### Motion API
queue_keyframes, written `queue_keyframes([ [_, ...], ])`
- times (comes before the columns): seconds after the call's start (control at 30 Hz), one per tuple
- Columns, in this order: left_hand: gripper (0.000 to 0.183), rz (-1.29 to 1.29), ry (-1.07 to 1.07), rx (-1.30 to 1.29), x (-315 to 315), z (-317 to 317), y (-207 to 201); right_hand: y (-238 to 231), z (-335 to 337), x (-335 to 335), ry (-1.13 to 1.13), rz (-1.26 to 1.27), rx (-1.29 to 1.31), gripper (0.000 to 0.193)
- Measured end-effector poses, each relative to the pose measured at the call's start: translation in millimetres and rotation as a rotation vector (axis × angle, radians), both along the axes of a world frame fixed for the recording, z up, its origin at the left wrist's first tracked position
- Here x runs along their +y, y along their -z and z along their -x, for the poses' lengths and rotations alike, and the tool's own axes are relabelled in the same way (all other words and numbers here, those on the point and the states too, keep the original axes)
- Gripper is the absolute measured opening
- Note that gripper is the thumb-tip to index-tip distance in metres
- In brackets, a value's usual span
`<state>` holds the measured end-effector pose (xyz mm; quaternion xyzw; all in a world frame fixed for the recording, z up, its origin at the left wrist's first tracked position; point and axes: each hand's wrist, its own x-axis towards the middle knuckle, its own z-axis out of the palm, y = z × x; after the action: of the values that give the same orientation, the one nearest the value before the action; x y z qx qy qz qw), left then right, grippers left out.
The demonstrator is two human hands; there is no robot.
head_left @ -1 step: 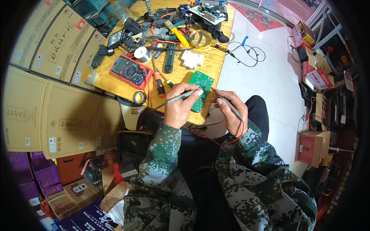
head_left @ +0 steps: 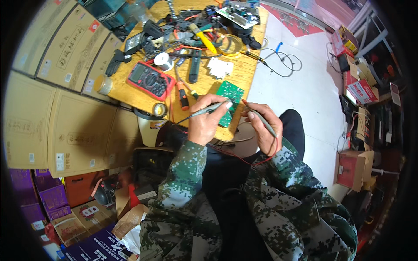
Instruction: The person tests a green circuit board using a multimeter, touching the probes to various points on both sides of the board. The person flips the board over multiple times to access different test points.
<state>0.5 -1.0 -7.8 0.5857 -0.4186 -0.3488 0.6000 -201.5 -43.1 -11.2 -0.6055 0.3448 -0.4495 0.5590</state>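
A green circuit board (head_left: 230, 92) lies near the front right corner of the wooden table. My left hand (head_left: 201, 124) is closed round a grey test probe (head_left: 208, 109) with a dark lead; its tip reaches over the board, and I cannot tell if it touches. In my right hand (head_left: 266, 130) is a second grey test probe (head_left: 264, 122) with a red tip and red lead, pointing at the board's right edge. A red multimeter (head_left: 150, 81) lies to the left. An orange-handled screwdriver (head_left: 182, 96) sits between meter and board.
Behind the board lie a white plastic piece (head_left: 220, 68), a dark green cutter (head_left: 194, 66) and a solder spool (head_left: 163, 61). Tangled wires, a yellow-handled brush (head_left: 203, 38) and another circuit board (head_left: 239, 15) crowd the table's far end. Cardboard boxes (head_left: 82, 130) stand at the left.
The whole view has shifted slightly, so the table's things appear a little to the right. Both hands keep their probes at the board, with no clear movement of their own.
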Motion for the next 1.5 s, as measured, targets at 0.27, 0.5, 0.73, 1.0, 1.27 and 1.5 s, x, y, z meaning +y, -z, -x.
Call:
queue_keyframes([
  [0.27, 0.015, 0.014, 0.024, 0.01, 0.6, -2.2, 1.9, -4.3, -1.6, 0.4, -0.014, -0.001, 0.04, 0.029],
  [0.5, 0.015, 0.013, 0.031, -0.087, 0.1, -4.4, 4.6, -2.6, -0.1, 0.1, -0.028, -0.036, 0.052, 0.03],
  [0.73, 0.014, 0.027, -0.015, -0.07, -0.9, -3.4, 4.2, 4.4, 7.7, -3.7, 0.008, -0.118, -0.024, 0.032],
  [1.0, 0.013, -0.001, -0.035, -0.126, -4.0, 0.3, 3.8, 4.4, 6.0, 0.4, 0.004, -0.188, 0.012, 0.032],
  [1.27, 0.014, 0.019, -0.032, -0.255, -1.9, -0.3, 1.2, 8.6, 6.7, 0.7, 0.014, -0.175, 0.011, 0.028],
  [1.5, 0.014, 0.011, -0.028, -0.244, -1.3, -0.4, 2.1, 10.1, 7.2, 0.9, -0.006, -0.143, 0.016, 0.027],
])
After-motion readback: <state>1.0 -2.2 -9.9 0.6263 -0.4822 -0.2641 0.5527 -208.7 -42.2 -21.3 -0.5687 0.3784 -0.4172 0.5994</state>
